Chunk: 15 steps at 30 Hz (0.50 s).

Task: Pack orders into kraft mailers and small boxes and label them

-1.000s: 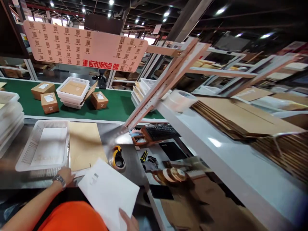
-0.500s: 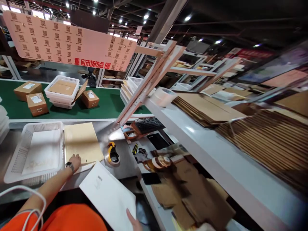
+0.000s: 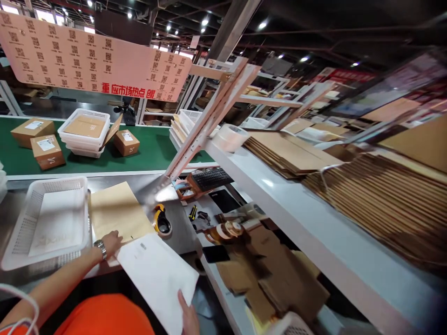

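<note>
the right hand (image 3: 189, 315) pinches the white sheet (image 3: 157, 272), now up against the tan paper (image 3: 117, 209). both lie at the left hand (image 3: 111, 243), its hold unclear.

Matt paper and shiny metal around my fingers (image 3: 112, 239).
The white sheet (image 3: 157, 274) I hold looks like smooth, matt paper; the tan sheet (image 3: 117, 209) beside it is duller paper. My bench (image 3: 179, 216) is smooth grey metal with a soft sheen, and my watch (image 3: 101, 248) is bright metal. The basket (image 3: 16, 228) is white plastic, its wall perforated; the tape dispenser (image 3: 159, 216) is glossy yellow-and-black plastic. The shelf (image 3: 268, 195) is smooth and glossy, the tape roll (image 3: 228, 138) on it slick plastic, and the cardboard stack (image 3: 384, 204) shows rough, ridged edges. The green belt (image 3: 157, 149) looks matt; my orange top (image 3: 104, 318) is cloth.
</note>
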Available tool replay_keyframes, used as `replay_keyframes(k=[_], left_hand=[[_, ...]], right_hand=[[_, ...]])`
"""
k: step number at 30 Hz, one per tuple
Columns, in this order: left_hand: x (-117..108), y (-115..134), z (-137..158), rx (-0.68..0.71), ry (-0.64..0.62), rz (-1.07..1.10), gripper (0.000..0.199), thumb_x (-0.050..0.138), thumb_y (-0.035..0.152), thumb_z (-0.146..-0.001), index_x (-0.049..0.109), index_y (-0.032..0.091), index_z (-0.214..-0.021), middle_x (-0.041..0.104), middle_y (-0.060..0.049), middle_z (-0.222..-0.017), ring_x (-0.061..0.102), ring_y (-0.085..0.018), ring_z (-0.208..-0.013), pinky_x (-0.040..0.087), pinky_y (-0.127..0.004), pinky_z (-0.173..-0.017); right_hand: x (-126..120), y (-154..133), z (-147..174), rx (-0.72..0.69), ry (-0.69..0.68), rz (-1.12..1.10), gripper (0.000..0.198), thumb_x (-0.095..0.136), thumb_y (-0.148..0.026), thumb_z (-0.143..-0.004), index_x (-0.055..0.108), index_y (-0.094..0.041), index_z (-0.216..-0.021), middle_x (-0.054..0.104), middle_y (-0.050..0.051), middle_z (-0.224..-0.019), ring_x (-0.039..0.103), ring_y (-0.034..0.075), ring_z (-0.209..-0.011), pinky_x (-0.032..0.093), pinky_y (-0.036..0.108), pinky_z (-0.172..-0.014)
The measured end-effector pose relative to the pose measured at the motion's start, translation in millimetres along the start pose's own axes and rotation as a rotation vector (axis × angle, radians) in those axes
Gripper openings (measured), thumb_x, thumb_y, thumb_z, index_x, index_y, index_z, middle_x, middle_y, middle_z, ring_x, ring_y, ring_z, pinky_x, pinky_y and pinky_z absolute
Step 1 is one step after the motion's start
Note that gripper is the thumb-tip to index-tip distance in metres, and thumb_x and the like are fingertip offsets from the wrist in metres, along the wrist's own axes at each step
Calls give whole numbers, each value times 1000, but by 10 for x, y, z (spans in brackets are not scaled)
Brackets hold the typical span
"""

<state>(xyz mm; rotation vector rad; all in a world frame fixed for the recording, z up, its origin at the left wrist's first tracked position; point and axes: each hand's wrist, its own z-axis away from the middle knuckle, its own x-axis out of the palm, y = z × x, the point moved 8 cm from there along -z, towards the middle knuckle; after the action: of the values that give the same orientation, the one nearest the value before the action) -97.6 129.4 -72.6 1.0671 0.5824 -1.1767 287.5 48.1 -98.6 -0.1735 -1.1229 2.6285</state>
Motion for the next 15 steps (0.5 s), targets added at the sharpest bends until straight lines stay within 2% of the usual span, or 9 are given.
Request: replay_keyframes(k=[2,4,10,13,15], left_hand=[[16,76,-8,-6,8,-11,34,53,17,-103,78,14,-126,73,-21,-130,70,-33,-123,59,-43,-103],[58,220,-28,2,27,-11,38,47,13,-104,77,11,-127,74,-23,-130,70,-35,-125,57,-46,-106],[290,780,52,123,62,25,38,42,17,-108,77,14,-123,77,-22,-124,73,-35,-117,60,-48,-103],[342,955,154,209,92,47,36,44,24,-110,76,18,-126,78,-21,-122,73,-35,-115,61,-49,-102],[338,992,216,245,112,53,34,48,28,-110,76,20,-128,79,-19,-122,73,-34,-114,60,-48,-101]], right_hand=[[91,63,-30,-31,20,-31,70,97,-79,-44,83,-28,-90,90,13,-99,82,50,-121,73,54,-89],[290,133,-31,-40,-14,-79,71,98,-77,-44,83,-28,-93,91,11,-98,82,49,-119,73,53,-89],[1177,206,28,-84,-193,-106,74,94,-76,-54,82,-22,-103,90,12,-96,84,46,-112,71,52,-92],[1727,19,18,-247,-327,-6,78,83,-77,-64,80,-22,-120,89,12,-106,82,42,-116,69,50,-95],[2075,-156,3,-378,-390,116,82,72,-81,-69,78,-25,-129,87,12,-112,82,40,-114,69,50,-91]])
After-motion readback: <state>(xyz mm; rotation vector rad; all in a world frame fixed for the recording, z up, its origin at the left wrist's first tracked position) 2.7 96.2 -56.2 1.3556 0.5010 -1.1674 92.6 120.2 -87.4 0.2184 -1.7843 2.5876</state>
